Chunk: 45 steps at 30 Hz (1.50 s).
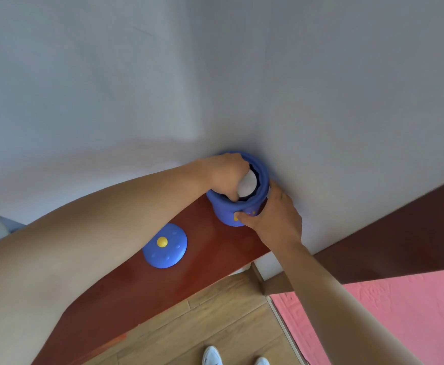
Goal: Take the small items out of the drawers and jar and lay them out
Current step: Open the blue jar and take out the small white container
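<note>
The blue jar (pixel 225 216) stands at the far end of the reddish-brown tabletop (pixel 205 262), close against the pale wall (pixel 321 101). The two hands are apart, one on each side of it. The right hand (pixel 276 216) grips the jar's side, thumb pressed on the front of its body. The left hand (pixel 226 175) is bent down over the open mouth with its fingertips dipped inside, touching a white item (pixel 247 183) that fills much of the opening. Whether those fingers actually close round the white item cannot be told. The jar's blue lid (pixel 168 255), with a yellow knob, lies flat on the tabletop, nearer the front edge and partly under the left forearm. Below the front edge are a wooden floor (pixel 215 312) and white shoes (pixel 211 355).
</note>
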Motion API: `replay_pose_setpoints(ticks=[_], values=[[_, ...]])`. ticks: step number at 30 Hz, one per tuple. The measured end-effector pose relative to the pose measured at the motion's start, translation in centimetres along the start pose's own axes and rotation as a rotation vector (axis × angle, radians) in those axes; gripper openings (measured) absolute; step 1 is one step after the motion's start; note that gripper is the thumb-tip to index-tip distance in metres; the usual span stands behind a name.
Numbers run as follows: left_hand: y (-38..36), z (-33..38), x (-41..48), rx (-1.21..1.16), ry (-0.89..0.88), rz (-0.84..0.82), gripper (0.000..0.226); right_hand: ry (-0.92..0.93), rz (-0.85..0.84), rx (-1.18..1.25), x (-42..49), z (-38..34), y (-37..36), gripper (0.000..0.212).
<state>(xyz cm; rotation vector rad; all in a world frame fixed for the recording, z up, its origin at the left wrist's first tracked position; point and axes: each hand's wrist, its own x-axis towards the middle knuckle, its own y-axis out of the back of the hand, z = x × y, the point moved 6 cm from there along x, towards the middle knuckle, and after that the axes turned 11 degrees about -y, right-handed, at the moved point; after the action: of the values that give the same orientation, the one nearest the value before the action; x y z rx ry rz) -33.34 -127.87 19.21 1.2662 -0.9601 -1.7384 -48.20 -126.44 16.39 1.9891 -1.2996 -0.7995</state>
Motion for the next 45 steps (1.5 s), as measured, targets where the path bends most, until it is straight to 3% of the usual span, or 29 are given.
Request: replay_pose_setpoints(ticks=[6,11,17,21,25,35,45], values=[[2.4,1.0,-1.8,0.037,-0.024,0.073,0.039,0.012,-0.009,0.023,0.1,-0.4,0.1,0.082],[4.1,0.7,-5.2,0.05,-0.045,0.231,0.048,-0.003,-0.025,-0.013,0.0,-0.3,0.2,0.091],[3.8,-0.6,-10.7,-0.117,0.069,0.378,0.075,-0.022,-0.051,-0.02,-0.3,-0.4,0.3,0.094],[1.4,-2.1,-14.8,-0.171,0.143,0.489,0.071,-0.03,-0.049,-0.018,-0.4,-0.4,0.5,0.096],[-3.0,-5.0,-18.9,-0.24,0.307,0.441,0.084,-0.032,-0.016,-0.05,-0.5,-0.4,0.6,0.1],[-14.6,-9.4,-26.2,-0.336,0.62,0.347,0.073,-0.039,-0.018,-0.069,-0.4,-0.4,0.5,0.096],[-21.0,-10.2,-27.3,-0.381,0.745,0.237,0.088,-0.035,-0.014,-0.074,-0.5,-0.3,0.6,0.1]])
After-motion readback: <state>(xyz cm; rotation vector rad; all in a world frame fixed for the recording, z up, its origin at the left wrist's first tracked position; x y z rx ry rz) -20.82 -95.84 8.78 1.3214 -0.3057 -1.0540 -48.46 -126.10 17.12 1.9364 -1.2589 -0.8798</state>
